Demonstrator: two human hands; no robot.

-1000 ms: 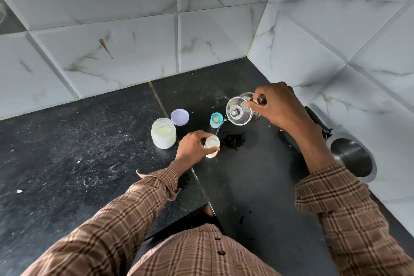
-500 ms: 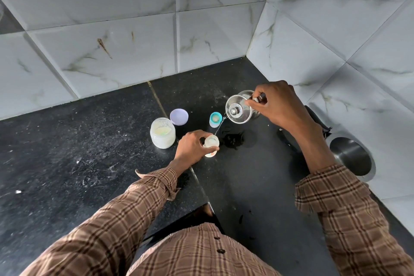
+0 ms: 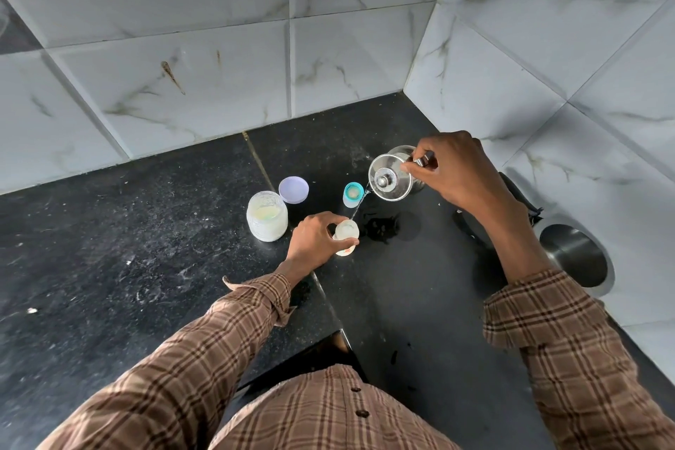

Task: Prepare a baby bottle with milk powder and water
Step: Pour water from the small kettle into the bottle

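Gripping the handle of a steel kettle [image 3: 390, 177] at right of centre, the right hand [image 3: 458, 172] has its fingers curled round it and holds the kettle tilted, lid facing the camera, so that a thin stream of water [image 3: 359, 204] runs down and to the left into the open mouth of the baby bottle [image 3: 346, 234]. The left hand [image 3: 314, 241] wraps its fingers and thumb round that one bottle, which stands on the black countertop [image 3: 128, 248] just below the middle of the frame; an orange mark shows low on its side, too small to read. To the left stands one frosted jar [image 3: 266, 216] with pale powder inside, lid off; raised lettering on its wall cannot be made out. One lilac lid [image 3: 293, 189] lies just behind it, and one teal bottle cap [image 3: 353, 194] stands between that lid and the kettle. One wet puddle [image 3: 380, 228] lies just right of the bottle. One steel cup [image 3: 575, 259] lies at the right edge. Both sleeves are brown plaid.
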